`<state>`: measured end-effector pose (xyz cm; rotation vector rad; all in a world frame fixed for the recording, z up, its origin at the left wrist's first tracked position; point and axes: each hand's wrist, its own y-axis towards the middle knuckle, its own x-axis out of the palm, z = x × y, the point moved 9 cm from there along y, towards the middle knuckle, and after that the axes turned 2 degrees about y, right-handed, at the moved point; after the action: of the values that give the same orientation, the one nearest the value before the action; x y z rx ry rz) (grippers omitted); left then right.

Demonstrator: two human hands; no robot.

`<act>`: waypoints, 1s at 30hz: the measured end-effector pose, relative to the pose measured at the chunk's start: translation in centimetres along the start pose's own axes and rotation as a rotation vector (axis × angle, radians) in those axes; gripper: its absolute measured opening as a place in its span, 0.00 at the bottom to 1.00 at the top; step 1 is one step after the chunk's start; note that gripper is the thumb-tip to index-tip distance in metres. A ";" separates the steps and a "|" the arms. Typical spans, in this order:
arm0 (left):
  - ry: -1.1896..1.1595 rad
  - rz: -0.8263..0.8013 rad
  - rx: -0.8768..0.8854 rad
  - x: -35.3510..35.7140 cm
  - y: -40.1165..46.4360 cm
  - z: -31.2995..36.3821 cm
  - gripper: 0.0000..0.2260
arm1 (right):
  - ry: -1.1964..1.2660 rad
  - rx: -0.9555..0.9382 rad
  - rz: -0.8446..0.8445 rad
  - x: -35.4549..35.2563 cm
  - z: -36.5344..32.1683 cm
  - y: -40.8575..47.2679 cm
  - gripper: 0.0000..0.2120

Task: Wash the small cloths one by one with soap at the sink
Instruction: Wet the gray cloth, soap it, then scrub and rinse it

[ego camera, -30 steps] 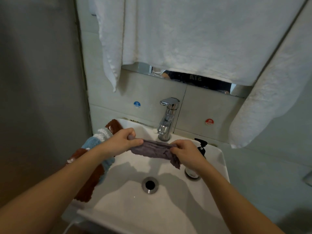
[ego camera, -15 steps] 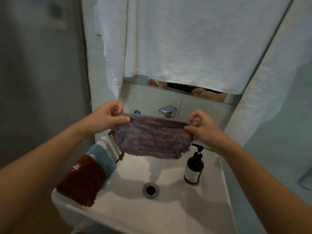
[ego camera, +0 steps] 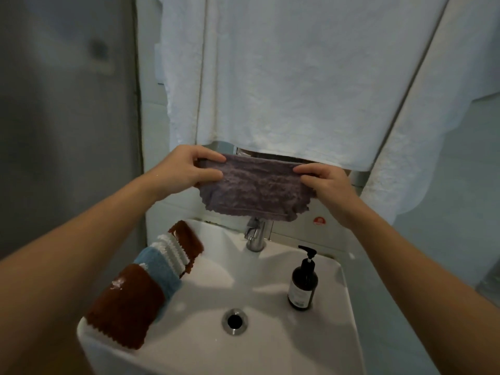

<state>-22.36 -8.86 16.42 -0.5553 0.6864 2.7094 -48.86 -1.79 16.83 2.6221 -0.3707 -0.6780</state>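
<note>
The left hand [ego camera: 186, 169] and right hand [ego camera: 324, 182] are pinching the purple cloth [ego camera: 254, 190] at nine and three o'clock corners; it is looking soft, light, limp.

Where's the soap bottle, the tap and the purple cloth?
soap bottle [ego camera: 302, 289], head view, on its dark body.
tap [ego camera: 255, 235], head view, on its shiny metal neck.
purple cloth [ego camera: 257, 188], head view, on the middle of the spread cloth.

Left hand [ego camera: 186, 169]: raised, thumb and fingers pinching the purple cloth [ego camera: 251, 190] at its upper left corner
Right hand [ego camera: 327, 185]: raised, pinching its upper right corner
Forearms: bare, extended forward, converging
</note>
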 end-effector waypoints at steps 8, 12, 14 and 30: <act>0.108 -0.078 0.010 0.8 0.4 1.3 0.30 | -0.264 0.014 0.016 -1.9 -0.2 0.8 0.25; 0.149 -0.115 0.020 1.6 0.6 1.8 0.32 | -0.338 0.024 -0.029 -2.8 -0.3 1.1 0.27; 0.133 -0.136 0.011 2.2 0.6 1.9 0.32 | -0.335 0.048 -0.044 -3.5 -0.2 1.0 0.27; -0.134 -0.562 -0.158 21.6 -6.2 0.1 0.30 | -0.294 0.456 -0.092 -13.4 12.3 -14.2 0.27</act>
<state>-39.16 0.33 4.73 -0.5040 0.2319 2.2506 -64.34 11.59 6.09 2.9807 -0.5479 -1.1320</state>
